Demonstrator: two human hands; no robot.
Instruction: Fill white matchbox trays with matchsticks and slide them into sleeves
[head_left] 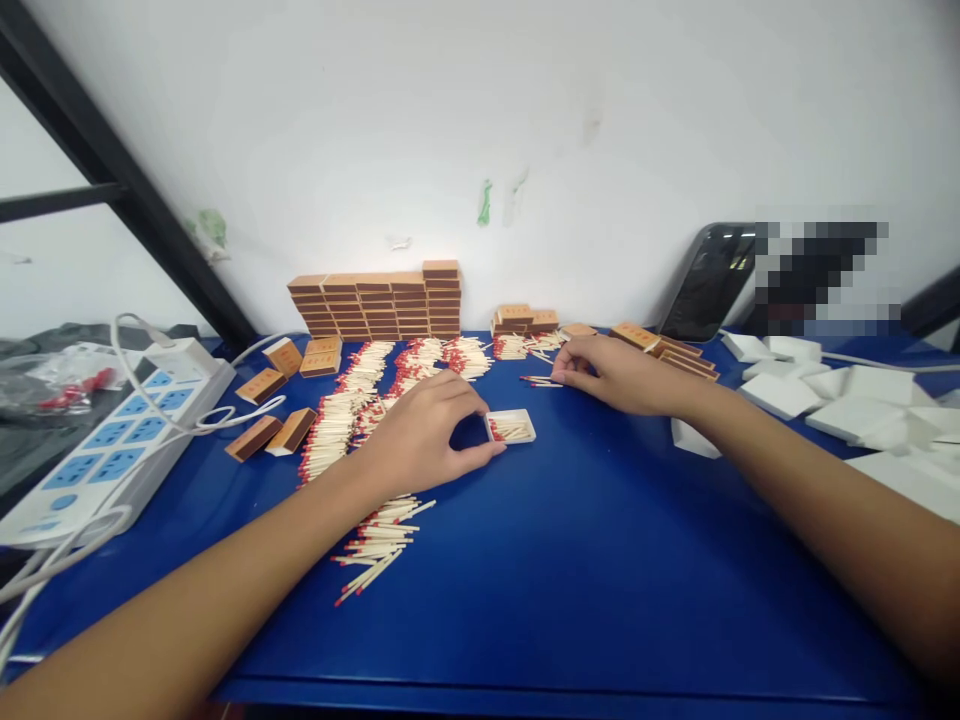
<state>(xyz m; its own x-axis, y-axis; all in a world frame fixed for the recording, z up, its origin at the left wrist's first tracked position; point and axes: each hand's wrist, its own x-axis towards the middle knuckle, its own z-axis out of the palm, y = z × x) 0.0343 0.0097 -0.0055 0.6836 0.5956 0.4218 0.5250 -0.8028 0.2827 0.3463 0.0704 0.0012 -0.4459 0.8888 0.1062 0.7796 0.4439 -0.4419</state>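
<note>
Blue table (600, 560): the whole work surface I see through the head view.
Power strip (131, 430): far left, cables looped over it; I would keep the left forearm clear of them.
Heap of white trays (862, 395): at right, beyond the right forearm.
Matchbox stack (375, 308): against the wall, behind the spread matches.
Spread matches (326, 440): in bands, partly hidden under the left arm.
Left hand (424, 425): thumb and forefinger curved round the left end of the open tray, steadying it; I would press lightly, so the thin walls do not bow.
Right hand (615, 372): fingertips pinched together at the ends of the loose matches; whether these are lifted I cannot tell.
Open tray (517, 416): flat, mid-table, between the hands, part-filled, red heads leftward.
Loose matches (538, 381): a few, beyond the tray and to its right, heads also leftward; I would keep that alignment and square their ends before lowering any.
</note>
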